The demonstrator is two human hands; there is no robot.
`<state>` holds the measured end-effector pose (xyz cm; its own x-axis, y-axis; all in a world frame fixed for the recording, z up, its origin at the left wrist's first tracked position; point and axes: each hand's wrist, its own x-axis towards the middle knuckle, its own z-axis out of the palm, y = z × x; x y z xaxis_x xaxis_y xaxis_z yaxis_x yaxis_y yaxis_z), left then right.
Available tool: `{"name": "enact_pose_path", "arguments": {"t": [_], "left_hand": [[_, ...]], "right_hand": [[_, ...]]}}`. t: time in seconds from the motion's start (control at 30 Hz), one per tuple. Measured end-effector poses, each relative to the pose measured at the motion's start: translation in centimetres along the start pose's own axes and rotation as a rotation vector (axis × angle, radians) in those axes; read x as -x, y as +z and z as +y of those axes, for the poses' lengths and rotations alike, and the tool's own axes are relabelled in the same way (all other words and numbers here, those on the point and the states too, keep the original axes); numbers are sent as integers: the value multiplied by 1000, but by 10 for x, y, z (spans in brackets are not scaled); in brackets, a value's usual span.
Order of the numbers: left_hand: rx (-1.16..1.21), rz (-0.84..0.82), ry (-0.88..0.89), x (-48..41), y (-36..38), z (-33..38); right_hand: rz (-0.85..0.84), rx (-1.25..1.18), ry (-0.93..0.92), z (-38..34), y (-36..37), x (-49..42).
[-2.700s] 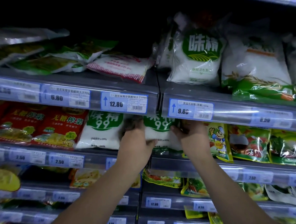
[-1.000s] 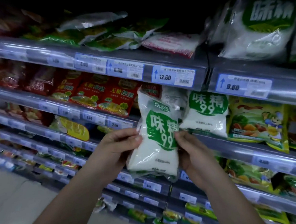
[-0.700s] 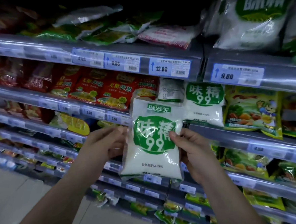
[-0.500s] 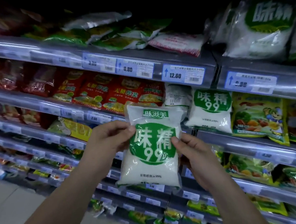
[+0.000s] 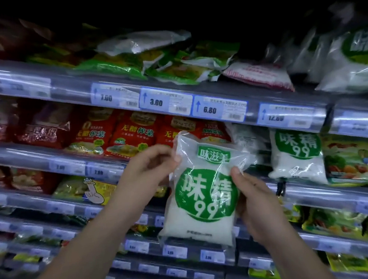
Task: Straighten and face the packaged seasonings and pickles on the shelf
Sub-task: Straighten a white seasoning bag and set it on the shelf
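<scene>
Head view. White seasoning bag (image 5: 201,194) with green round label is held in the air in front of the shelf, clear of it, label facing the camera. Long axis runs top to bottom, tilted slightly, top edge leaning right. Left hand (image 5: 147,170) pinches the upper left corner; its fingers (image 5: 171,158) are closed on the clear top seal. Right hand (image 5: 254,202) grips the right edge near mid-height, thumb in front, other fingers behind the bag and hidden.

Shelf gap (image 5: 247,139): lies up and to the right of the bag, between the red pickle packs (image 5: 135,136) on the left and a matching white bag (image 5: 296,155) standing on the right. A pale pack, back side out, sits deep in that gap.

Judgement: the right hand is nearer the gap; the bag needs to go up, right and away, kept upright, base landing on the shelf ledge (image 5: 257,177), label outward, in line with its twin. The soft fill may slump, so the base should settle first.
</scene>
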<state>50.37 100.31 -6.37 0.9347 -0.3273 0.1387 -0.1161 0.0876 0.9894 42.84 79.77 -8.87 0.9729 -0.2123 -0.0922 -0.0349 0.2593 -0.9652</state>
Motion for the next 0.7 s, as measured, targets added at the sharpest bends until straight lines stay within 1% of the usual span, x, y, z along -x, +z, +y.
{"name": "enact_pose_path", "arguments": {"t": [0.1,0.13,0.23,0.3,0.37,0.47,0.53,0.6,0.7], "left_hand": [[-73,50,88,-12,1,8],[-84,52,97,-16,2,8],[39,7,55,-20,7,5],[62,-20,55,-21,13,2],[24,-5,92,-22,17,-3],[-4,41,149,-25,19,-5],[75,31,109,-26,21,-2],[205,-29,1,-30,22,0],[320,-73,-128,-34,30,-1]], "right_hand": [[-23,126,-20,-1,6,3],[-6,139,-12,-1,6,4],[50,139,1,-1,0,0],[101,158,6,-1,-3,-7],[167,140,-10,-3,-5,-11],[233,24,18,-10,-11,-15],[209,-33,36,-13,-16,-19],[161,-69,53,-18,-21,-21],[38,-86,107,-22,-31,-23]]}}
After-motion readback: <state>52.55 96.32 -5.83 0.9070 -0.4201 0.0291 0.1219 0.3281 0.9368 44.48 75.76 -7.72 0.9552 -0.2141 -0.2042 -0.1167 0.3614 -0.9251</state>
